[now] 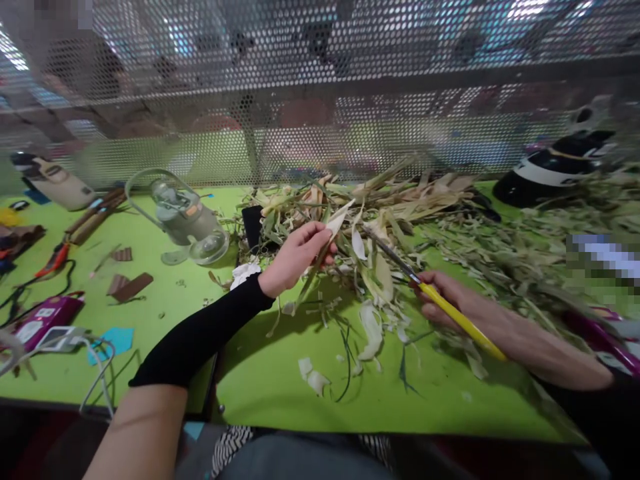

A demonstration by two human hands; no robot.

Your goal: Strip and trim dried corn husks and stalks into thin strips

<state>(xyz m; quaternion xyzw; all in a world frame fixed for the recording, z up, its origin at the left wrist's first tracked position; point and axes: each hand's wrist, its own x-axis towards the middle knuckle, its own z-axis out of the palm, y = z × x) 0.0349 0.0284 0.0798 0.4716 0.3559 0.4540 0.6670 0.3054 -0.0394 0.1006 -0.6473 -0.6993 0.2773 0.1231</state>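
- Writing: the purple box point(53, 319) at near left has a pale label too blurred to read; the dark marks on the white band of the black object point(543, 167) at far right are also illegible.
- Left hand point(303, 253): thumb and fingers pinch a pale husk strip point(341, 219), raised above the middle of the green surface point(270, 410).
- Right hand point(447, 297): closed around a yellow-handled tool point(463, 320), its metal end pointing left and away, near the husk pile point(430, 193). The two hands are well apart.
- In the way: the husk pile spreads along the far side; shredded leaves point(505, 247) cover much of the right.
- Left of the husk pile: a dark flat object point(253, 223), then a clear jar point(183, 217) with a looped handle.
- Farther left: a beige bottle point(65, 183), brown pieces point(135, 287), blue paper point(123, 339) and a white cable point(103, 377).
- Edges: a perforated metal screen point(320, 113) closes the far side; a dark seam divides the surface left of centre.
- Room: green shows between the hands and the near edge, with pale scraps point(315, 380) there.
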